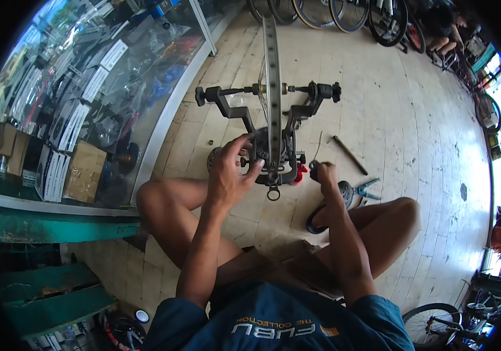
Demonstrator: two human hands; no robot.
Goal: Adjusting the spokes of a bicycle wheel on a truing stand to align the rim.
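A bicycle wheel rim stands upright in a black truing stand, its axle held between the two arms. My left hand is at the stand's left side beside the lower rim, its thumb and fingers apart and curved, the fingertips close to or touching the stand. My right hand is closed on a small dark tool, mostly hidden by the fingers, to the right of the stand's base. A red object shows between that hand and the stand. A metal ring hangs at the stand's near end.
A dark rod, a thin bent wire and blue-handled pliers lie on the tiled floor at right. A glass display case with boxes stands at left. Bicycle wheels line the far side; another person crouches far right.
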